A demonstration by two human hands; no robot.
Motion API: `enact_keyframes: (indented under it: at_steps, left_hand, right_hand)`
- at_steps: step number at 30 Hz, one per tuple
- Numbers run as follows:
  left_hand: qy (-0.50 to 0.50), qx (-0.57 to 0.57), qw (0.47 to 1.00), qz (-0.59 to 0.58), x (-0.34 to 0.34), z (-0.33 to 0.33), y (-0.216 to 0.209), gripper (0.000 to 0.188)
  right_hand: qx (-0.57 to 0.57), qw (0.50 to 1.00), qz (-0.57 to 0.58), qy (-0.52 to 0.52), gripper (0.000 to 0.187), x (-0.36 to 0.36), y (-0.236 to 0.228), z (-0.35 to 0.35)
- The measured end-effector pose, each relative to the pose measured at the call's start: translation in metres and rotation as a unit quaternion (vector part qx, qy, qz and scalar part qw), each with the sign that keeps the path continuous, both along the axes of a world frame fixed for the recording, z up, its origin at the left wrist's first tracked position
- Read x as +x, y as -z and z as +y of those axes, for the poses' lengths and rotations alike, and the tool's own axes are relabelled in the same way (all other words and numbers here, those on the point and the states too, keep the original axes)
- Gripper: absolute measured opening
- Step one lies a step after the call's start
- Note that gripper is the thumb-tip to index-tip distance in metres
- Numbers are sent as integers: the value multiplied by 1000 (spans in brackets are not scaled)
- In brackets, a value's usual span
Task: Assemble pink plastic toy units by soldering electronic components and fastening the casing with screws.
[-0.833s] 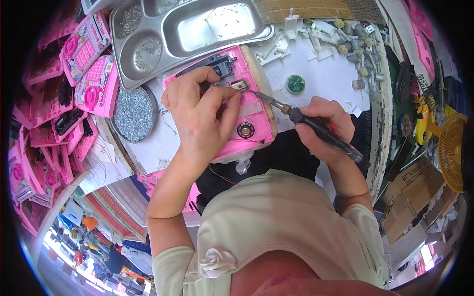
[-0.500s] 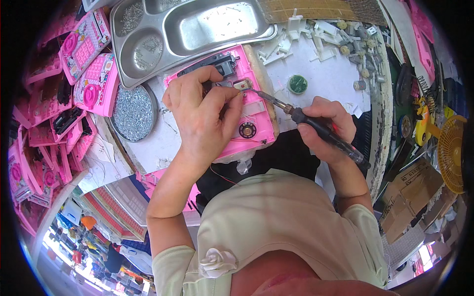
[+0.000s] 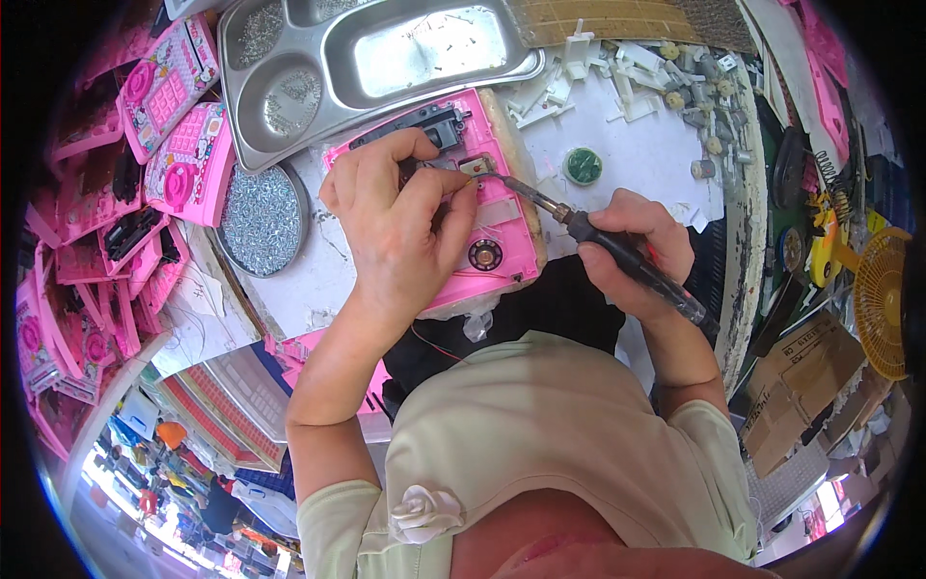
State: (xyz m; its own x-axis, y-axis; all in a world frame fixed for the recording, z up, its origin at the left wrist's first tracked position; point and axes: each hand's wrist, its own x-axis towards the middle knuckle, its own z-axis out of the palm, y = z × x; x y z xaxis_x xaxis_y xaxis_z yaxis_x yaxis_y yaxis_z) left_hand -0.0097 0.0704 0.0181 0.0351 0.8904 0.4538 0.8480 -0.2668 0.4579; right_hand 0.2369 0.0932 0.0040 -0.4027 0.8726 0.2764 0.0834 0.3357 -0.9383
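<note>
A pink plastic toy housing [image 3: 516,253] lies on a padded block in front of me, its inside facing up. It carries a small round speaker [image 3: 485,255], a black mechanism [image 3: 442,127] and a small part in a pale frame [image 3: 476,168]. My left hand [image 3: 395,203] rests over the housing, thumb and forefinger pinched beside that part; what they pinch is too small to make out. In my right hand [image 3: 641,246] is a soldering iron [image 3: 627,253], and its bent tip reaches the spot by my left fingertips.
A steel compartment tray [image 3: 333,111] stands at the back, beside a round dish of screws [image 3: 260,222]. Pink toy shells [image 3: 188,164] are heaped at left. A small green-filled pot [image 3: 582,166], white plastic parts [image 3: 637,72] and small motors [image 3: 702,168] lie right of the housing.
Almost nothing differs. The soldering iron's handle has shifted very slightly in my right hand, while its tip stays by my left fingertips.
</note>
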Motion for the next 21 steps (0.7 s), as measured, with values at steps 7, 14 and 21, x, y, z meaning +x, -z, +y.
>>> enact_keyframes:
  at_steps: [7, 14, 21]
  left_hand:
    - [-4, 4, 1000, 5, 1, 0, 1, 17]
    - [-4, -3, 1000, 6, 0, -1, 0, 17]
    - [-5, 4, 1000, 9, 1, 0, 1, 17]
  right_hand:
    - [121, 992, -36, -18, 36, -2, 0, 8]
    - [223, 971, -78, -40, 44, 3, -2, 13]
    - [217, 974, -54, -47, 47, 0, 1, 12]
